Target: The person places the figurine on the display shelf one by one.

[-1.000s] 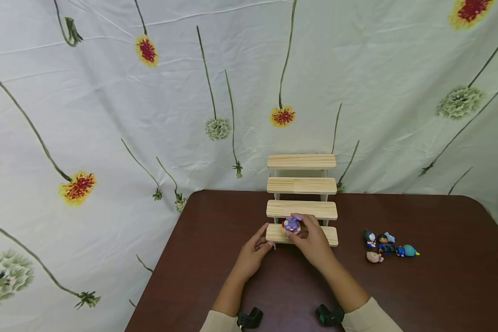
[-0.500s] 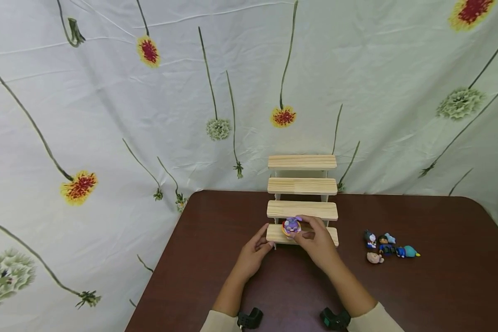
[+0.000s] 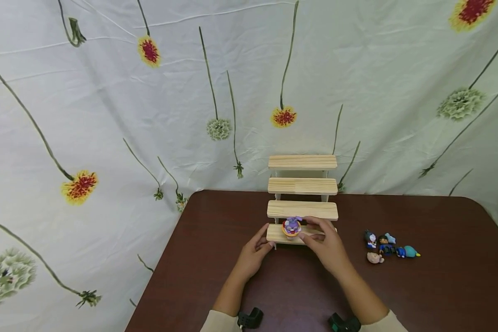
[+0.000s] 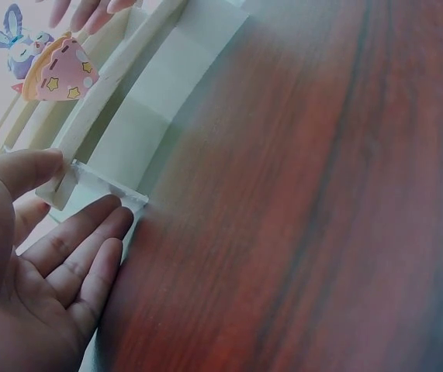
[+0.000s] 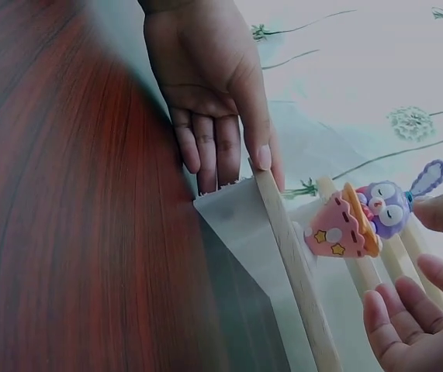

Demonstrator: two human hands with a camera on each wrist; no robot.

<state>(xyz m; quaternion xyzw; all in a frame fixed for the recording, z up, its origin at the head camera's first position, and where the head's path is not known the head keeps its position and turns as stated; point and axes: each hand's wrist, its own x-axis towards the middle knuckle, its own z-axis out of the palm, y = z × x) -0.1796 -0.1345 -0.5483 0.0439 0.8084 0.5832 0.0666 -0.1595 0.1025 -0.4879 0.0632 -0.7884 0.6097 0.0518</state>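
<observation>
A purple long-eared toy figurine in a pink cup with yellow stars (image 3: 292, 226) stands upright on the lowest plank of a four-step wooden display stand (image 3: 303, 210). My left hand (image 3: 249, 259) pinches the left end of that plank between thumb and index finger; its other fingers (image 4: 81, 267) extend below, by the clear side panel. My right hand (image 3: 331, 246) is just right of the figurine, fingers spread and loosely bent. In the right wrist view one fingertip lies right at the figurine's ear (image 5: 428, 178), and no finger is curled round the cup.
Several small toy figurines (image 3: 387, 249) lie in a cluster on the dark brown table (image 3: 448, 286), right of the stand. A white cloth with printed flowers (image 3: 170, 101) hangs behind the table's back edge.
My right hand has let go of the figurine and drawn back slightly to the right. The figurine stays on the lowest plank, and my left hand keeps its place.
</observation>
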